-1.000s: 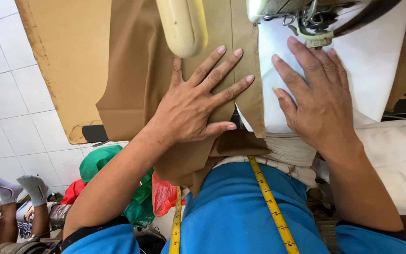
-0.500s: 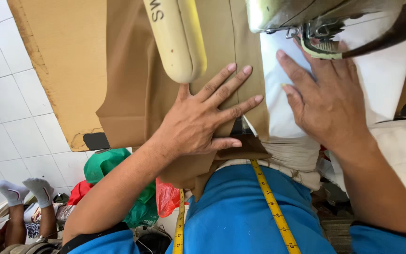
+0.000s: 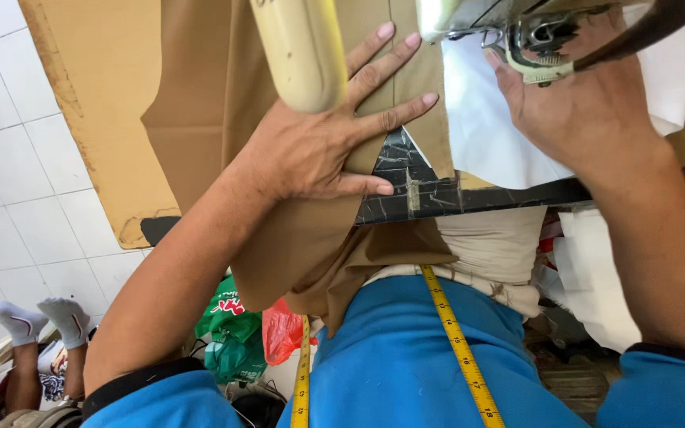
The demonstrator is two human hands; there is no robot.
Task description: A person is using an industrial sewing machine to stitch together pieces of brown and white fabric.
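My left hand (image 3: 323, 143) lies flat with fingers spread on brown fabric (image 3: 216, 103) that drapes over the dark table edge (image 3: 438, 194) into my lap. My right hand (image 3: 576, 111) presses flat on white fabric (image 3: 485, 127) just under the sewing machine's presser foot (image 3: 537, 47). The machine's cream arm (image 3: 295, 47) crosses above my left hand. Neither hand grips anything.
A yellow tape measure (image 3: 457, 349) hangs round my neck over a blue shirt. Green and red plastic bags (image 3: 243, 329) lie on the floor below. Another person's socked feet (image 3: 37, 317) rest at the lower left on white tiles. A wooden tabletop (image 3: 97, 95) extends left.
The view has shifted so both hands sit higher in the picture. The dark table edge now shows below my left hand, and the hands have slid forward with the fabric toward the machine.
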